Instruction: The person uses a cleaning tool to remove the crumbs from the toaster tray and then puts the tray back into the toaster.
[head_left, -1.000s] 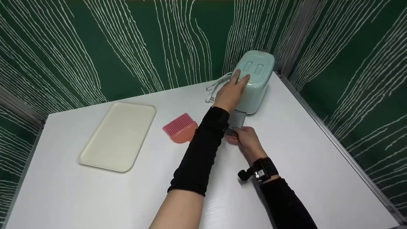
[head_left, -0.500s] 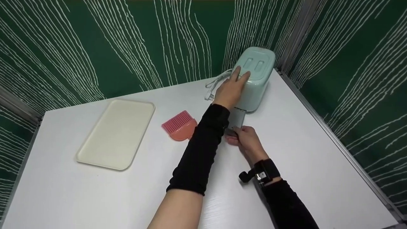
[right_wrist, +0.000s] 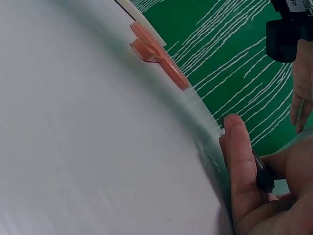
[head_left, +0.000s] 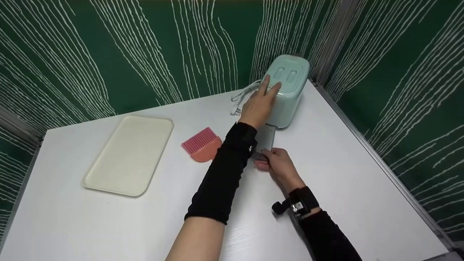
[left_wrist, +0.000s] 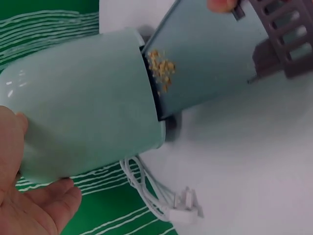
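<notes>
A mint-green toaster [head_left: 288, 107] stands near the back right corner of the table. My left hand [head_left: 257, 108] rests on its near left edge, with straight fingers on the lid. Low on its near end, a grey crumb tray [head_left: 265, 137] sticks partly out. Loose crumbs [left_wrist: 161, 68] lie on this tray beside the slot. My right hand [head_left: 281, 165] pinches the tray by its dark slotted handle [left_wrist: 286, 32] between thumb and fingers. How far the tray reaches inside is hidden.
Left of the arms lies an orange dustpan-shaped tool with pink bristles [head_left: 201, 143], its handle partly covered by my left sleeve. Farther left sits a cream tray [head_left: 128, 156]. A white cord and plug [head_left: 235, 108] lie beside the toaster. Green walls stand behind and right.
My right hand has drawn the crumb tray a little farther out of the toaster, toward me. The left hand stays on the toaster. The whole head view has shifted slightly.
</notes>
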The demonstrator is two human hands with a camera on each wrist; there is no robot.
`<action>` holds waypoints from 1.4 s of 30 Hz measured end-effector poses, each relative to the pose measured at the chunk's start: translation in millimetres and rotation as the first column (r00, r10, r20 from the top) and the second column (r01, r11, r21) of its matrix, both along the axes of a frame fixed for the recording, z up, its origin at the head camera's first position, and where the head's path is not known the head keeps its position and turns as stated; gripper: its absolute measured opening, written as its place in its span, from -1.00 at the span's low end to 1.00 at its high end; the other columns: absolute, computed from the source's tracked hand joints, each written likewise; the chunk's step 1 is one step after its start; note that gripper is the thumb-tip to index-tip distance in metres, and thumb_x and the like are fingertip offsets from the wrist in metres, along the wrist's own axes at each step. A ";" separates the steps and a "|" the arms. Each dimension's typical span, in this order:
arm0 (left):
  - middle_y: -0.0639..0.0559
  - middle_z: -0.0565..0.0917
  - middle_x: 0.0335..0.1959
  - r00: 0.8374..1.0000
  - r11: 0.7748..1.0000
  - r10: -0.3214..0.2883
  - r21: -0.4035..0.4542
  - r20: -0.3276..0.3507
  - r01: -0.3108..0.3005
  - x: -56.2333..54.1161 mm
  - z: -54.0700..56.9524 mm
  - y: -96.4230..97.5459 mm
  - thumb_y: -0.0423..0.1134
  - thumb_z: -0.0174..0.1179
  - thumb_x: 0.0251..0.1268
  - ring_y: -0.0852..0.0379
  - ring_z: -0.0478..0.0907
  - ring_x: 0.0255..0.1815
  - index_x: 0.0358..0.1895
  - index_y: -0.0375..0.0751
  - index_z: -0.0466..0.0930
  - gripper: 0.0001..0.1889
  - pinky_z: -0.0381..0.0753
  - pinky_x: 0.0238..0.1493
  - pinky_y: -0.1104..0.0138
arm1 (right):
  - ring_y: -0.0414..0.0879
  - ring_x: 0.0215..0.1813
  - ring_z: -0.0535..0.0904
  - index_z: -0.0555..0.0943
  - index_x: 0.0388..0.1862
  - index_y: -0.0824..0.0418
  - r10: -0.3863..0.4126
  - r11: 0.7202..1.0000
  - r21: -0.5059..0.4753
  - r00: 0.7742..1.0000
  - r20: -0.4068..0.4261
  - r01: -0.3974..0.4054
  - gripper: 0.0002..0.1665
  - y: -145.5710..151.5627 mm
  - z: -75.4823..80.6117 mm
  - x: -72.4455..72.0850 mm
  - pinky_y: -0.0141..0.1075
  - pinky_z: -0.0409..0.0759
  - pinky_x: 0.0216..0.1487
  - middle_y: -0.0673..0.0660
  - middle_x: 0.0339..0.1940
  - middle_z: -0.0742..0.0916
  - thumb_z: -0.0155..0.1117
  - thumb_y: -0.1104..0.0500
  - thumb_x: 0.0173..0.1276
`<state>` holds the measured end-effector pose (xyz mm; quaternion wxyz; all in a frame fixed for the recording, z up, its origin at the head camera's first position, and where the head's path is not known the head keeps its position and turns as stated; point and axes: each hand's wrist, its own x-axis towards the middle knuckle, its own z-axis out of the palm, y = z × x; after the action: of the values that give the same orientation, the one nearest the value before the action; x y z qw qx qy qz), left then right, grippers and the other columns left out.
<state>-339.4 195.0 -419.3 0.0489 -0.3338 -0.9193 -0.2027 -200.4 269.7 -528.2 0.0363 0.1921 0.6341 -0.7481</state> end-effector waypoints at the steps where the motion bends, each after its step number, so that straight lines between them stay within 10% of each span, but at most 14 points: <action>1: -0.03 -0.11 0.84 1.000 1.000 0.005 0.016 0.014 -0.005 0.0 -1.2 -1.4 -0.05 -0.11 0.83 -0.11 0.60 0.44 0.75 0.26 0.09 -0.43 0.72 0.16 0.11 | -0.18 -0.43 0.82 0.48 0.01 0.53 0.002 1.000 -0.003 1.000 0.002 -0.002 -0.70 -1.2 0.1 0.5 -0.42 0.78 -0.28 0.12 -0.50 0.80 -0.02 0.23 0.76; 14: -0.30 0.06 0.77 0.985 0.989 0.061 0.121 0.162 -0.081 2.5 -9.0 -34.2 0.04 -0.03 0.77 -0.18 0.62 0.41 0.79 0.13 -0.06 -0.30 0.66 0.34 -0.03 | -0.20 -0.41 0.81 0.45 0.17 0.59 0.038 0.999 0.016 0.999 0.013 -0.038 -0.60 -7.6 0.3 9.0 -0.40 0.79 -0.25 0.13 -0.43 0.80 -0.01 0.19 0.78; 30: -0.31 0.66 0.29 0.960 0.976 0.049 0.192 0.275 -0.105 34.1 -42.7 -89.0 -0.04 0.06 0.75 -0.14 0.67 0.32 0.42 -0.32 0.54 -0.53 0.66 0.35 0.07 | -0.22 -0.40 0.80 0.41 0.33 0.65 0.055 0.997 0.056 0.998 0.026 -0.057 -0.50 -14.7 -5.6 18.4 -0.44 0.77 -0.27 0.11 -0.39 0.81 0.00 0.18 0.78; 38: -0.31 0.72 0.16 0.921 0.960 0.044 0.239 0.388 -0.147 60.6 -52.3 -117.6 -0.01 0.08 0.72 -0.15 0.74 0.10 0.40 -0.33 0.54 -0.51 0.73 0.15 0.07 | -0.20 -0.44 0.79 0.42 0.30 0.66 0.064 0.997 0.041 0.998 -0.016 -0.063 -0.50 -24.1 1.5 15.7 -0.42 0.77 -0.33 0.11 -0.43 0.80 0.03 0.18 0.77; 42: -0.25 0.72 0.07 0.852 0.939 0.024 0.280 0.524 -0.199 73.0 -59.7 -131.8 0.01 0.07 0.73 -0.19 0.83 -0.28 0.51 -0.32 0.42 -0.45 0.82 -0.29 0.10 | -0.22 -0.44 0.79 0.45 0.23 0.63 0.082 0.996 0.040 0.996 -0.032 -0.081 -0.55 -30.1 6.7 12.2 -0.44 0.77 -0.31 0.11 -0.40 0.80 0.02 0.18 0.77</action>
<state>-266.4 63.1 -479.0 -0.1314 -0.2005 -0.8709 -0.4291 -188.2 239.5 -521.4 0.0524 0.1542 0.6562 -0.7368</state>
